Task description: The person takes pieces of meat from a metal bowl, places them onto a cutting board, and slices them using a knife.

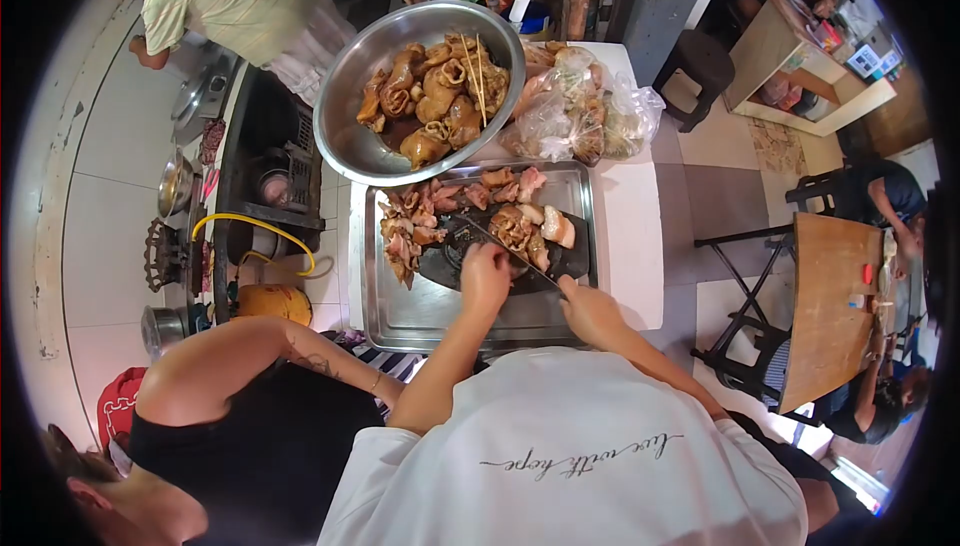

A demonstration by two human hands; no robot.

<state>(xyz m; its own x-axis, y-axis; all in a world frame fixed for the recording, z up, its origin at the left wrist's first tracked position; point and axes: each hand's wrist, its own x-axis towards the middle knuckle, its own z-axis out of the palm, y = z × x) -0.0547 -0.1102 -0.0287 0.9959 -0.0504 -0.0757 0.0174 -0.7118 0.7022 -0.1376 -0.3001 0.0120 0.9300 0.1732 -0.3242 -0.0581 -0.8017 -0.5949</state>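
Note:
My right hand [595, 308] is closed around the handle of a knife [515, 254], whose thin blade points up and left across a dark cutting board [440, 264]. Left of the blade, my left hand [485, 274] has its fingers curled down on a small piece of brown meat, mostly hidden by the fingers. Beyond the blade lies a heap of cooked meat [517, 229] with pale fatty chunks [558, 227]. Cut pieces of meat [403, 236] cover the board's far and left sides. The board rests in a metal tray [420, 329].
A steel basin [333, 151] of brown cooked meat with two sticks [479, 81] stands beyond the tray. Plastic bags [590, 116] sit right of it on the white table [632, 246]. A person in black [290, 446] is close at my left. Others sit at right.

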